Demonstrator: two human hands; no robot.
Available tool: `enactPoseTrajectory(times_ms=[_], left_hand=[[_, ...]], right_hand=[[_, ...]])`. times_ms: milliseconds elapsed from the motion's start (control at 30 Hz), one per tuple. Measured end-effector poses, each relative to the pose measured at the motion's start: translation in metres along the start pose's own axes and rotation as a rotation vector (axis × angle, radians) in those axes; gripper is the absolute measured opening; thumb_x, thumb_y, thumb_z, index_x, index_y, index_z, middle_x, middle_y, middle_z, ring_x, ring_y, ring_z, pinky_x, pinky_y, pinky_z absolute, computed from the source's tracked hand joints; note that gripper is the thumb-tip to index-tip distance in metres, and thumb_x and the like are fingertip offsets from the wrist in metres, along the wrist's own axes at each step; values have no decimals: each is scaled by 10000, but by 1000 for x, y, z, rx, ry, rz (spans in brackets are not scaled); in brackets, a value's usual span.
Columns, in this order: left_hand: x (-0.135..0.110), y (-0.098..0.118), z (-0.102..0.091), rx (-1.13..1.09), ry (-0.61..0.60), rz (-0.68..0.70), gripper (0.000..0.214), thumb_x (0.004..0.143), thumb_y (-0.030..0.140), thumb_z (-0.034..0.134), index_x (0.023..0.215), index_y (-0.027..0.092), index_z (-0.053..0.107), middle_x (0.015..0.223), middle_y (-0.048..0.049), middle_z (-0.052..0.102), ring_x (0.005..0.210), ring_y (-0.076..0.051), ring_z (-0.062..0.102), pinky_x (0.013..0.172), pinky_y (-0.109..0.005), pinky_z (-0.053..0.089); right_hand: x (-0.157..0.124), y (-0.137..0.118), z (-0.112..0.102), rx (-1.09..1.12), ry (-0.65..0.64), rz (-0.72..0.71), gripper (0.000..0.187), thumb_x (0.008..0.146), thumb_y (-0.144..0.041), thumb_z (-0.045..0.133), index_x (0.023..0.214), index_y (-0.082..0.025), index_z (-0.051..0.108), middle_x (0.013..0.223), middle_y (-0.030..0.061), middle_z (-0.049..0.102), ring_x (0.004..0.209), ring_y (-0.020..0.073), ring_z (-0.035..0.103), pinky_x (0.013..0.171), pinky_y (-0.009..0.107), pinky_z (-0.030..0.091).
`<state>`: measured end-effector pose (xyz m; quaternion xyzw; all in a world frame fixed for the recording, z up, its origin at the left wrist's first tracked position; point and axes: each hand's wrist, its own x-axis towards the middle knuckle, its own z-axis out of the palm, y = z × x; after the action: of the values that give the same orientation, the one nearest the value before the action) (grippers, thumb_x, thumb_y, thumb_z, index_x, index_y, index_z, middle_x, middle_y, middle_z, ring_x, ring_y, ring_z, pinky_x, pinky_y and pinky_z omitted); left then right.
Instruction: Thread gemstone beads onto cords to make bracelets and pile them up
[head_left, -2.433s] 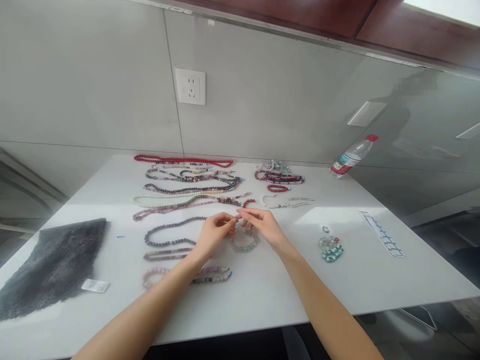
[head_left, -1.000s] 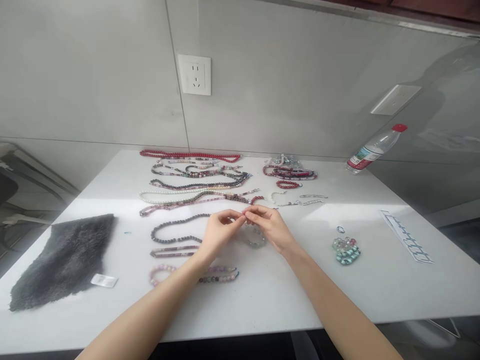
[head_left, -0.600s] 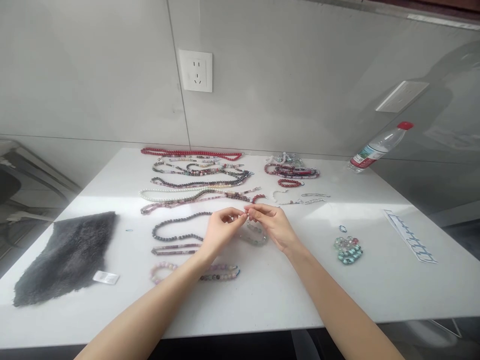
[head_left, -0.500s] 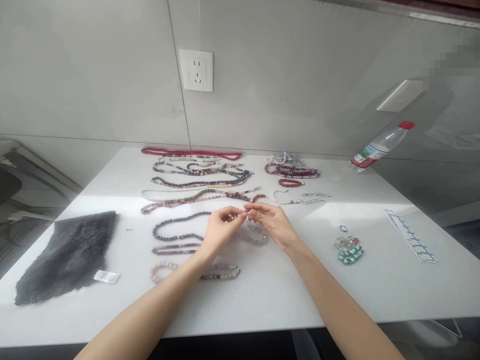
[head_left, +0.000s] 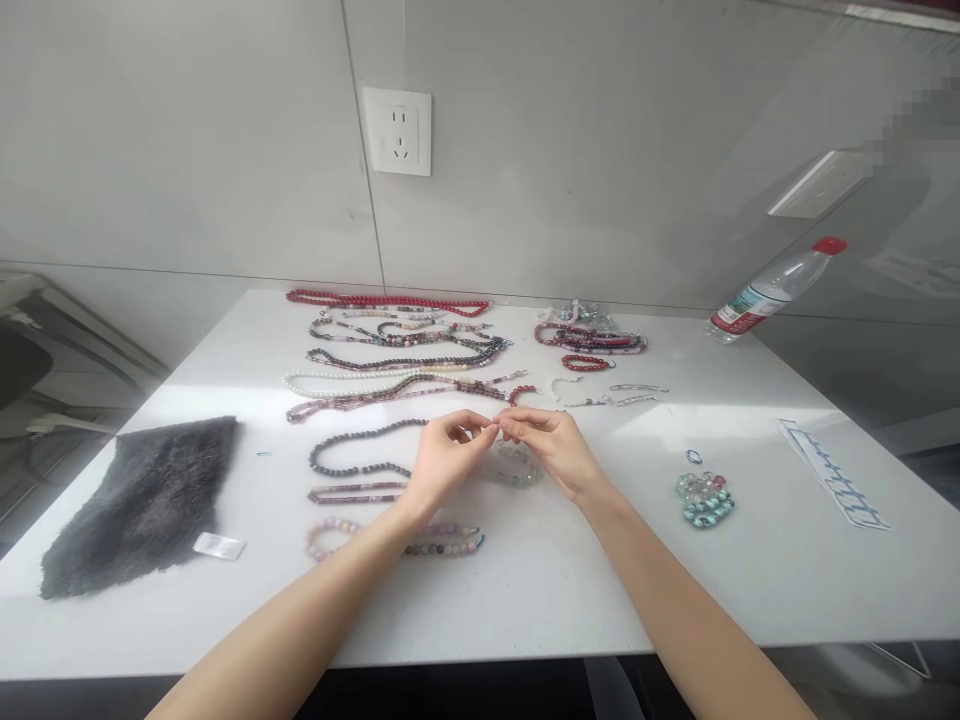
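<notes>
My left hand [head_left: 444, 458] and my right hand [head_left: 552, 450] meet fingertip to fingertip over the middle of the white table [head_left: 525, 590]. Both pinch the top of a pale green bead bracelet [head_left: 519, 470], which hangs down to the table between them. A dark bead strand [head_left: 360, 450] lies just left of my left hand. A pink and grey bead strand [head_left: 442, 545] lies under my left wrist.
Several long bead strands [head_left: 397, 360] lie in rows at the back. A red bracelet pile [head_left: 589, 342] and a turquoise bead pile [head_left: 705, 498] are on the right. A grey fuzzy cloth [head_left: 142, 500], a water bottle [head_left: 776, 287] and a paper strip [head_left: 832, 472] lie around.
The view has dropped and shifted a little. Both hands stay pinched together on the bracelet, with only slight finger movement.
</notes>
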<state>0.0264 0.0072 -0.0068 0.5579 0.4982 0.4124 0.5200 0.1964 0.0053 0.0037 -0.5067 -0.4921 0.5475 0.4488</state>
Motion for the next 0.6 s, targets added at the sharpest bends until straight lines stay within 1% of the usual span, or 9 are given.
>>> enactPoseTrajectory(times_ms=[67,167,267,367,433,500,600], left_hand=[[0,1,0,13,9,22,263,772,441,666,744,188,733,773,-27,713,618,-137,511,586,-250,391],[0,2,-1,16,23,7,239,779,415,659,743,189,727,768,-20,706,607,-131,489,572,-246,376],[-1,3,-2,-4,17,1,230,788,406,654,756,190,726,758,-18,693,623,-134,494,581,-245,370],[-2,3,-3,-12,1,10,237,794,416,653,757,194,728,770,-15,699,635,-133,493,595,-246,374],[-2,2,-3,-10,-3,19,241,799,425,652,763,200,734,801,-14,716,644,-131,491,608,-247,383],[-1,1,-2,-5,-1,27,246,805,434,648,778,209,744,831,-14,729,656,-133,498,620,-251,389],[-1,1,-2,2,16,23,244,808,440,648,781,219,749,836,-10,733,657,-134,507,620,-257,385]], right_hand=[[0,0,-1,11,2,9,260,667,-409,827,818,-200,795,908,59,703,765,160,573,729,319,468],[-1,0,-2,2,2,27,305,627,-379,856,869,-203,795,947,68,721,878,208,625,806,351,495],[-1,1,-3,-39,-8,23,293,618,-361,859,856,-201,799,966,75,731,951,243,643,862,379,502],[-1,0,-2,-74,7,-2,234,635,-370,843,777,-190,798,935,81,730,883,228,645,803,359,510],[-1,0,-1,-88,28,-11,229,644,-386,834,752,-188,794,897,78,729,825,210,635,762,346,507],[-1,-1,-1,-88,42,-5,249,645,-406,829,763,-190,794,866,74,730,797,202,628,751,345,505],[-1,-2,-2,-63,63,23,272,641,-422,828,791,-196,797,853,75,736,815,210,633,750,346,507]])
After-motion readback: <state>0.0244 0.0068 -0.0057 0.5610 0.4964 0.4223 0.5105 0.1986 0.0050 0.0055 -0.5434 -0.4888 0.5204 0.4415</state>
